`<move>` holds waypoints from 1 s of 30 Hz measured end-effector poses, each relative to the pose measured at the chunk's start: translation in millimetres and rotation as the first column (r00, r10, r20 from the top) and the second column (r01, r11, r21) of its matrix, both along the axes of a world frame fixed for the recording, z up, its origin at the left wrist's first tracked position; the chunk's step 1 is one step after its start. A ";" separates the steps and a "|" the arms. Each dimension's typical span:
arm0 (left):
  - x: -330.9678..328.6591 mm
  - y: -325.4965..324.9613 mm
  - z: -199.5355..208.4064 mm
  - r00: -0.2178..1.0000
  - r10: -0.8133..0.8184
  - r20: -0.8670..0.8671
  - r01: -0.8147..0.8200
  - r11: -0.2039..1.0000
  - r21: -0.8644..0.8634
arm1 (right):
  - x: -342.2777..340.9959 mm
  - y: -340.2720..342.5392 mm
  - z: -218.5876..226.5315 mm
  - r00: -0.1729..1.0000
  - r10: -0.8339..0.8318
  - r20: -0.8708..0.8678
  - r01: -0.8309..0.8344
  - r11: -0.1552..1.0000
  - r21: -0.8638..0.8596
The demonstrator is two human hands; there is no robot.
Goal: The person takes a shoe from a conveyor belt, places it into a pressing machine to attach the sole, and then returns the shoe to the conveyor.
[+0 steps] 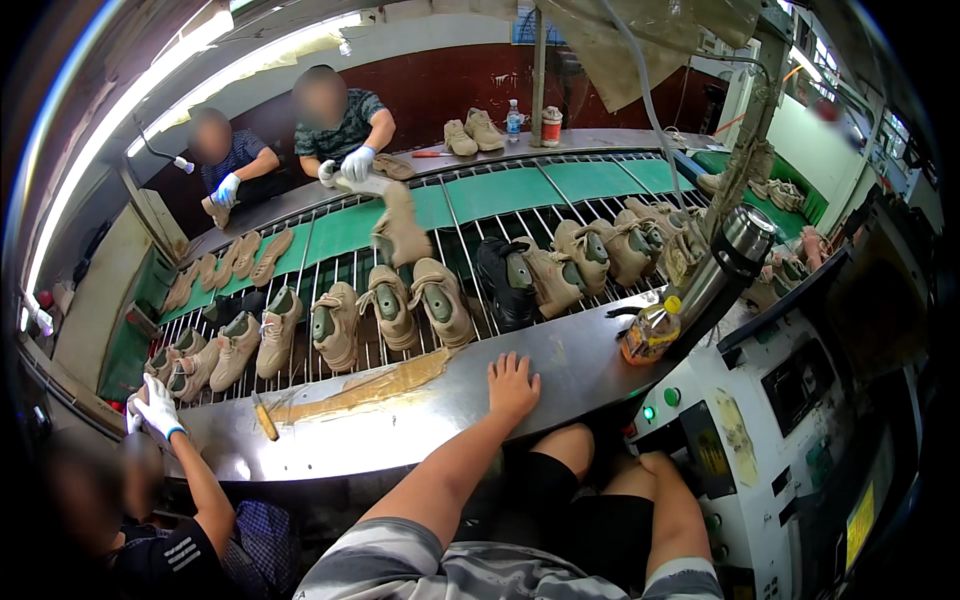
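Observation:
My left hand (514, 386) lies flat on the metal ledge (420, 425) in front of the rack conveyor, fingers spread, holding nothing. Beyond its fingertips stands a beige lace-up shoe (440, 305) with a green lining, in a row with other beige shoes. A black shoe (507, 282) sits to the right of it, among more beige ones. My right hand (648, 466) is low by my thigh, beside the white machine; its fingers cannot be made out.
A drink bottle (652, 332) and a steel thermos (728, 270) stand right on the ledge, by a machine panel (740, 440). A yellow-handled tool (265, 418) lies left. Gloved co-workers handle shoes across the conveyor and at left; loose soles (270, 257) lie on the green belt (500, 197).

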State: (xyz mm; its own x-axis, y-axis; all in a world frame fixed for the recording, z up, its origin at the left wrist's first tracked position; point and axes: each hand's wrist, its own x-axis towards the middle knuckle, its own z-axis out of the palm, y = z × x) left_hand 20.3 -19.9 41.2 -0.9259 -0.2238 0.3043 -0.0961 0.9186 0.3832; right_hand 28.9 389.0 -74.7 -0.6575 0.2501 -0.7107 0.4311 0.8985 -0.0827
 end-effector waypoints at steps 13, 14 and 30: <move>-3.2 -12.5 -4.4 0.994 0.009 -0.112 0.016 0.975 0.221 | -7.3 -237.7 122.8 0.297 -0.244 -0.923 -0.497 0.786 -0.368; -18.8 -23.8 -15.2 0.962 0.009 -0.272 0.082 0.944 0.321 | -19.7 -262.4 121.9 0.377 -0.224 -0.899 -0.508 0.762 -0.403; -227.4 -415.0 54.0 0.849 0.470 0.241 -0.519 0.827 0.217 | -68.9 -395.0 121.4 0.509 0.289 -0.811 -0.614 0.782 -0.107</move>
State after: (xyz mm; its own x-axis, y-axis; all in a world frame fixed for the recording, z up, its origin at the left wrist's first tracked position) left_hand -207.1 -434.8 95.2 -0.7001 -0.7139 0.0162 -0.5955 0.5962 0.5384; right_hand -40.1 -6.0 46.8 -0.9171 -0.3867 0.0969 -0.3818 0.7817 -0.4931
